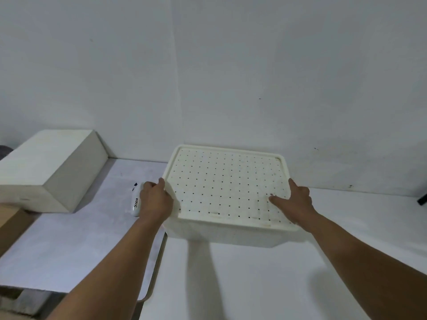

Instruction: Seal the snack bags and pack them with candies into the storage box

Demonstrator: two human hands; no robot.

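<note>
Gripping the left edge of the storage box lid [227, 188]: left hand [155, 199] has its fingers curled over the rim, thumb tip up on top of the rim near the back-left corner. Right hand [293, 202] is on the lid's right side, fingers straight, index pointing toward the far-right corner, thumb lying flat across the perforated surface; palm looks to sit on the right rim. Can't tell if any right fingers wrap under the edge

Lid is cream, rounded square, raised rim, grid of small dark holes. It sits on top of the storage box [227, 235], whose white front wall shows just below the lid's near edge. Can't tell if the lid is fully seated. Contents hidden by the lid

Box stands on the white table [265, 280], toward the back, near the wall [231, 65]

Small white handheld device [136, 202], handwritten dark marking on its side, lies on the table just left of the left hand, partly hidden behind it. Likely a bag sealer, too blurred to confirm

Large cream rectangular block [53, 169] sits far left on the table, well apart from the box. Brown cardboard surface [11, 222] at the left frame edge below it. Dark object [422, 198] clipped by the right frame edge

Both forearms bare, reaching in from the bottom of the frame
</note>
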